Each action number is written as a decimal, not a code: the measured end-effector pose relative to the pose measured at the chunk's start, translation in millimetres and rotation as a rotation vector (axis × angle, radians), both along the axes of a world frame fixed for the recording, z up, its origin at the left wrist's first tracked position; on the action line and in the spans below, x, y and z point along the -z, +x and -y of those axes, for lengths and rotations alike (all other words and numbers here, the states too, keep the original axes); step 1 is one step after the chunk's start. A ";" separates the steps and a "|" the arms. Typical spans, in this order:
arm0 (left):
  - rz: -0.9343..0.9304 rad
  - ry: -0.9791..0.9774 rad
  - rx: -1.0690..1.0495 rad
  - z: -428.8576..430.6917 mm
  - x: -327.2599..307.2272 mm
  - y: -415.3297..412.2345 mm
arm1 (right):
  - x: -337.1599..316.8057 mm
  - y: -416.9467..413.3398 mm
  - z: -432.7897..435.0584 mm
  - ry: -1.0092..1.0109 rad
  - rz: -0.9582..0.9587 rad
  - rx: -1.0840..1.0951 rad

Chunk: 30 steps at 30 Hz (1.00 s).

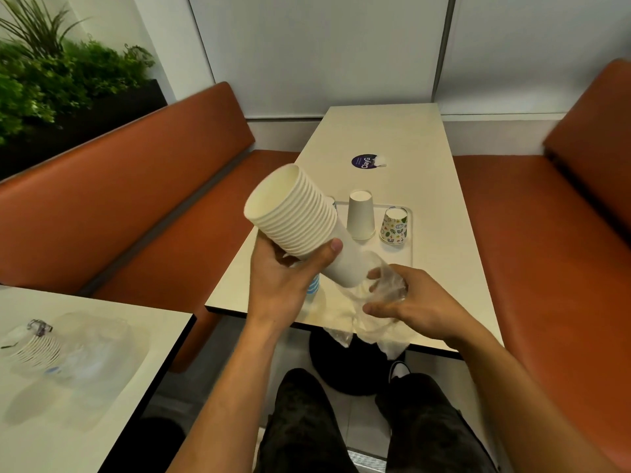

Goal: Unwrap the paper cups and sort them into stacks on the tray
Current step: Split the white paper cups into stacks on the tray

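Note:
My left hand (286,285) grips a nested stack of plain white paper cups (300,216), tilted with the open rims up and to the left. My right hand (406,302) holds the clear plastic wrap (386,285), which is bunched around the stack's bottom end. On the white tray (408,254) behind stand an upside-down white cup (360,215) and an upside-down patterned cup (394,226). A blue-striped cup (313,288) shows partly under my left hand. Another cup is mostly hidden behind the stack.
More loose plastic wrap (375,332) hangs over the near edge of the cream table (392,131). A purple round sticker (365,162) lies mid-table. Orange benches (136,186) flank the table. A second table at lower left holds wrapped cups (51,349).

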<state>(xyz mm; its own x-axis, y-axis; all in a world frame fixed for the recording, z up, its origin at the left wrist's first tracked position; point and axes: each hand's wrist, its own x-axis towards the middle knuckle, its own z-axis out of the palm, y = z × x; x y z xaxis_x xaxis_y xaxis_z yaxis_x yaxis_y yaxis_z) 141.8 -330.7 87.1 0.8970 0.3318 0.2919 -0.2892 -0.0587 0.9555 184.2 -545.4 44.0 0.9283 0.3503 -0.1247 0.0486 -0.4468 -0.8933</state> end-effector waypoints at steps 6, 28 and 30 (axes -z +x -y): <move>-0.003 0.056 -0.021 -1.3 -7.0 7.5 | 22.7 1.5 31.8 0.196 -0.051 0.199; -0.331 0.319 -0.081 49.1 109.5 80.4 | 37.3 12.6 58.7 0.423 -0.065 0.365; -0.342 0.335 -0.083 49.5 112.3 85.7 | 38.6 12.8 58.3 0.419 -0.069 0.355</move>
